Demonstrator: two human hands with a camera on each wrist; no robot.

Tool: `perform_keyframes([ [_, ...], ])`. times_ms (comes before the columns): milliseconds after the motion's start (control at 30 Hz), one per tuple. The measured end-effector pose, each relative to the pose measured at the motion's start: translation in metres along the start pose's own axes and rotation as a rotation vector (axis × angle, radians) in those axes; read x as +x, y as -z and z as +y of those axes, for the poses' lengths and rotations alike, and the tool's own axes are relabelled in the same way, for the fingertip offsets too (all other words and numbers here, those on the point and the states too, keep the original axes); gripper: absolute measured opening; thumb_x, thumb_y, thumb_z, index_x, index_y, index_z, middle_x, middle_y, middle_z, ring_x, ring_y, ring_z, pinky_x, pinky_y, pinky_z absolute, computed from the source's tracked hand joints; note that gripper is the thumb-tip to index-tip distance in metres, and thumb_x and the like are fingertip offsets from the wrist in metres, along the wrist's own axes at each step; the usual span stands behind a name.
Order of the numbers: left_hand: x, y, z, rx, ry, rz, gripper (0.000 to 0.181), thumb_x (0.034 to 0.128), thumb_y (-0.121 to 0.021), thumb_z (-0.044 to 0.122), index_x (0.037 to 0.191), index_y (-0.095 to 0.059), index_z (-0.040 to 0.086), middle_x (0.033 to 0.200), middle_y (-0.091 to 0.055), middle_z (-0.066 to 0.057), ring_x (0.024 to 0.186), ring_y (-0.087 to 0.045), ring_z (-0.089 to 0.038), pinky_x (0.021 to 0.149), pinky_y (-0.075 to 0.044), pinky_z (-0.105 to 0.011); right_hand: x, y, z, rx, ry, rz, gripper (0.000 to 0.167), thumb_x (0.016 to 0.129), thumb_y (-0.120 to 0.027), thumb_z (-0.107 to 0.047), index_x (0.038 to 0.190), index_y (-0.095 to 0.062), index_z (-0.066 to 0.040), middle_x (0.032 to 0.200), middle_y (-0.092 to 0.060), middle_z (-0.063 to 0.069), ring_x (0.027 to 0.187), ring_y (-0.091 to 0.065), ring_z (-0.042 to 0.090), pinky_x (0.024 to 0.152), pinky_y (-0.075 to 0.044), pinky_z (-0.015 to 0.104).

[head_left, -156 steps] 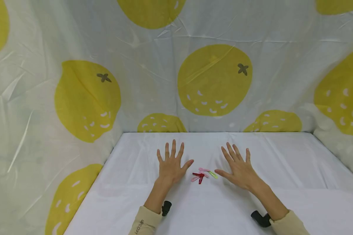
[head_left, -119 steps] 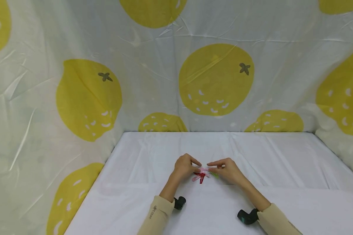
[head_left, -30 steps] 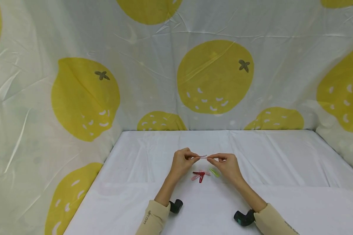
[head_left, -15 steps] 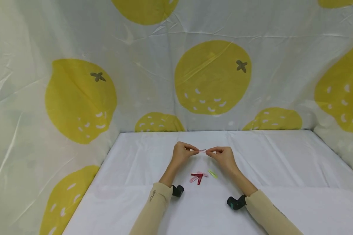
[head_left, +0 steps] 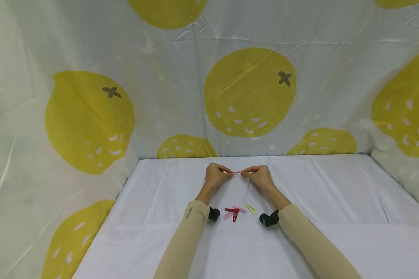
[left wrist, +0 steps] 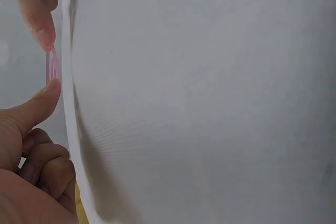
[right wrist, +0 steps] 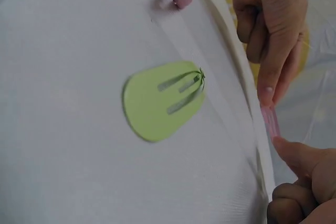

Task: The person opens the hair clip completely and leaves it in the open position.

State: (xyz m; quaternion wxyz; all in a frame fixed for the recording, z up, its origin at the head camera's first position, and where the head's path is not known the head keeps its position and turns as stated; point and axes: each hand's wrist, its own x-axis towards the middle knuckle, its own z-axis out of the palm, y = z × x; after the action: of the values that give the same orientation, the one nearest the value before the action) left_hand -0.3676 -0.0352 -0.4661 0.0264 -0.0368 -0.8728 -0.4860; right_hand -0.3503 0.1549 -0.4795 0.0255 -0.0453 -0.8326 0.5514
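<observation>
Between my two hands, raised over the far part of the white table, a pink snap hair clip (head_left: 236, 173) is stretched sideways. My left hand (head_left: 215, 176) pinches one end with thumb and fingers, and my right hand (head_left: 260, 177) pinches the other. In the left wrist view, the clip (left wrist: 53, 66) appears slightly spread, its strips apart. The right wrist view has the same clip (right wrist: 271, 121) at the right edge, fingertips hiding its ends. Nearer to me lie a green hair clip (head_left: 250, 209) and a pile with red clips (head_left: 234, 215) and pink clips (head_left: 227, 215).
A white cloth covers the table (head_left: 160, 248). Behind it hangs a pale curtain (head_left: 167, 89) printed with yellow lemons, which also rises along both sides. Black wrist cameras (head_left: 269, 219) sit at the sleeve cuffs, close to the loose clips.
Both hands began spread open over the table, then took the pink clip from beside the pile. They have since lifted it and moved away from me, toward the table's far edge.
</observation>
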Motion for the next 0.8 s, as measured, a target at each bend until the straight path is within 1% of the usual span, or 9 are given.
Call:
perform_keyframes([
  [33, 0.0008, -0.0006, -0.0001, 0.007, 0.005, 0.003, 0.005, 0.0832, -0.087, 0.011, 0.085, -0.085, 0.006, 0.092, -0.078, -0.011, 0.078, -0.054, -0.014, 0.064, -0.039, -0.023, 0.002, -0.0004, 0.0004, -0.005, 0.001, 0.0, 0.017, 0.091, -0.08, -0.021, 0.098, -0.084, -0.006, 0.12, -0.075, 0.017, 0.104, -0.058, 0.021, 0.077, -0.039, 0.029],
  [67, 0.0013, -0.0009, 0.0002, 0.015, 0.006, 0.007, 0.005, 0.083, -0.087, 0.011, 0.085, -0.085, 0.006, 0.092, -0.078, -0.011, 0.078, -0.054, -0.014, 0.065, -0.04, -0.023, 0.0033, -0.0009, 0.0006, -0.009, 0.002, -0.001, 0.016, 0.092, -0.08, -0.02, 0.098, -0.084, -0.005, 0.121, -0.075, 0.018, 0.108, -0.06, 0.024, 0.082, -0.042, 0.031],
  [133, 0.0017, -0.0009, 0.001, 0.027, 0.009, 0.015, 0.006, 0.0828, -0.087, 0.011, 0.086, -0.085, 0.006, 0.093, -0.079, -0.011, 0.078, -0.054, -0.014, 0.065, -0.039, -0.023, 0.0048, -0.0012, 0.0006, -0.011, 0.012, -0.001, 0.016, 0.092, -0.08, -0.019, 0.098, -0.084, -0.004, 0.12, -0.075, 0.018, 0.115, -0.063, 0.028, 0.091, -0.047, 0.036],
  [233, 0.0012, -0.0001, 0.0025, 0.034, 0.026, 0.018, 0.007, 0.0825, -0.088, 0.012, 0.086, -0.085, 0.006, 0.091, -0.077, -0.011, 0.076, -0.052, -0.014, 0.064, -0.038, -0.023, 0.0053, -0.0019, 0.0003, -0.017, 0.023, -0.003, 0.016, 0.091, -0.08, -0.017, 0.098, -0.083, -0.003, 0.118, -0.076, 0.019, 0.122, -0.063, 0.032, 0.103, -0.046, 0.043],
  [267, 0.0013, 0.0, 0.0025, 0.034, 0.031, 0.019, 0.007, 0.0825, -0.088, 0.012, 0.086, -0.085, 0.006, 0.09, -0.077, -0.011, 0.076, -0.052, -0.014, 0.064, -0.038, -0.023, 0.005, -0.0022, 0.0001, -0.02, 0.023, -0.005, 0.017, 0.09, -0.081, -0.017, 0.098, -0.083, -0.002, 0.118, -0.076, 0.019, 0.122, -0.063, 0.032, 0.104, -0.045, 0.045],
  [467, 0.0018, -0.001, -0.0004, 0.032, 0.051, 0.011, 0.008, 0.0832, -0.087, 0.013, 0.087, -0.085, 0.007, 0.09, -0.075, -0.009, 0.078, -0.051, -0.014, 0.065, -0.037, -0.024, 0.0048, -0.0047, 0.0006, -0.068, 0.035, 0.002, 0.016, 0.089, -0.082, -0.018, 0.094, -0.084, -0.002, 0.112, -0.077, 0.018, 0.114, -0.064, 0.031, 0.093, -0.045, 0.038],
  [533, 0.0021, -0.0014, -0.0015, 0.031, 0.051, 0.005, 0.009, 0.0831, -0.088, 0.014, 0.088, -0.085, 0.007, 0.091, -0.077, -0.009, 0.078, -0.052, -0.015, 0.065, -0.038, -0.024, 0.0042, -0.0051, 0.001, -0.075, 0.034, 0.004, 0.016, 0.088, -0.082, -0.018, 0.094, -0.084, -0.003, 0.112, -0.078, 0.018, 0.114, -0.064, 0.03, 0.092, -0.044, 0.037],
  [633, 0.0026, -0.0018, -0.0025, 0.031, 0.06, -0.006, 0.01, 0.0831, -0.088, 0.014, 0.09, -0.085, 0.007, 0.095, -0.078, -0.009, 0.08, -0.054, -0.015, 0.067, -0.039, -0.024, 0.0042, -0.0055, 0.002, -0.069, 0.031, 0.004, 0.016, 0.088, -0.083, -0.018, 0.094, -0.084, -0.003, 0.112, -0.078, 0.017, 0.115, -0.064, 0.03, 0.095, -0.045, 0.038],
  [800, 0.0016, 0.0006, -0.0011, 0.042, 0.081, -0.008, 0.011, 0.0834, -0.087, 0.013, 0.094, -0.085, 0.008, 0.103, -0.079, -0.01, 0.084, -0.056, -0.015, 0.069, -0.042, -0.024, 0.0037, -0.0025, 0.0051, -0.052, 0.028, -0.001, 0.019, 0.09, -0.081, -0.02, 0.1, -0.083, -0.004, 0.118, -0.076, 0.018, 0.123, -0.063, 0.032, 0.104, -0.046, 0.046],
])
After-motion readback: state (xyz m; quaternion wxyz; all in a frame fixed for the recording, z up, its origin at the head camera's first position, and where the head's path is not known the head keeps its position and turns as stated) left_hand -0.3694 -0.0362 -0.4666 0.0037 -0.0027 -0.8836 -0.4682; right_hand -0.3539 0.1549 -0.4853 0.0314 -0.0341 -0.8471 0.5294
